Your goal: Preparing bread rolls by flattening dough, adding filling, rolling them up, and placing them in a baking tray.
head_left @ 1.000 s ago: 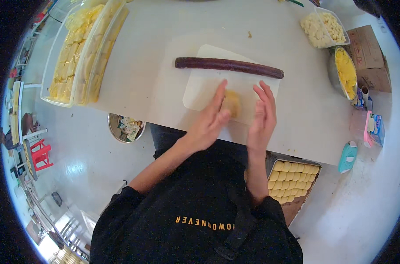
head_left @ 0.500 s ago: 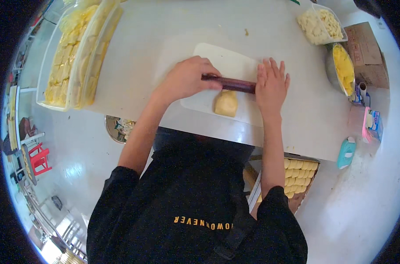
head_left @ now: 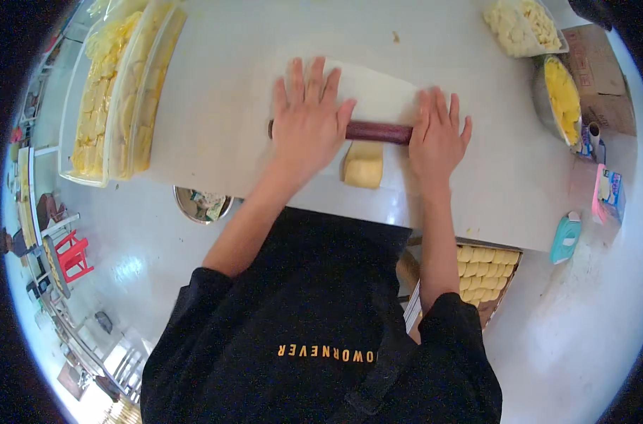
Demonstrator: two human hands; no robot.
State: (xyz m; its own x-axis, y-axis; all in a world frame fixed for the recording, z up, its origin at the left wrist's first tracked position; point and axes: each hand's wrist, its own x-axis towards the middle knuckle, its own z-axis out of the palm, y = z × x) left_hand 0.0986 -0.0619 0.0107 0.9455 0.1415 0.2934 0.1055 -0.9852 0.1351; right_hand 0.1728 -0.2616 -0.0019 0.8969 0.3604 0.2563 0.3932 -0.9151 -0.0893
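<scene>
A dark red-brown rolling pin [head_left: 379,132] lies crosswise over a white board [head_left: 378,90]. My left hand [head_left: 308,127] rests flat on its left part, fingers spread and pointing away from me. On the right end lies my right hand [head_left: 437,134], also flat with its fingers out. Just on the near side of the pin, between my hands, sits a pale yellow piece of dough [head_left: 364,166]. Its far edge meets the pin and looks flattened there; its near part is thicker and rounded.
At the left stand clear tubs [head_left: 113,134] of yellow blocks. A pale dough container [head_left: 523,32], a metal bowl [head_left: 547,106] of yellow filling and cardboard boxes [head_left: 597,71] are at the right. Below the table edge are a tray of dough pieces [head_left: 485,272] and a metal bowl [head_left: 194,206].
My left hand has uncurled from around the pin's left end and now lies flat on it. The dough's far edge has become flatter. My right hand stays at its end.
</scene>
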